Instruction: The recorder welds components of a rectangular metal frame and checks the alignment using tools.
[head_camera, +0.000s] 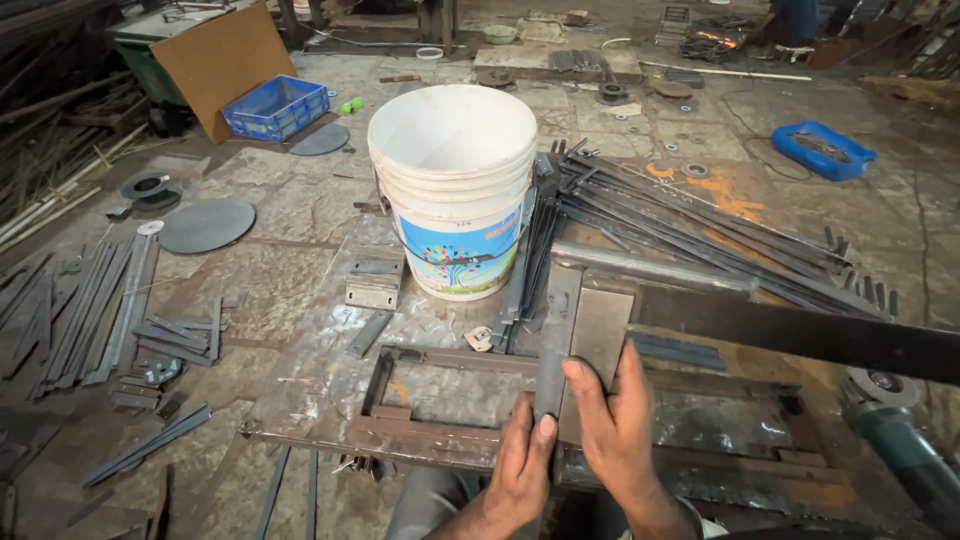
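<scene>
Head view: rusty rectangular steel frame (420, 400) on rough floor.
Left hand (520, 465): grips long grey flat bar (555, 340), lying over frame.
Right hand (615, 420): pinches dull square plate (600, 330) beside bar.
Behind frame: smooth white plastic bucket (455, 180).

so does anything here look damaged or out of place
Nothing looks broken. The left hand and right hand hold a flat metal bar and plate over a rusty frame. Metal strips lie scattered on the floor, and orange marks stain it.
</scene>
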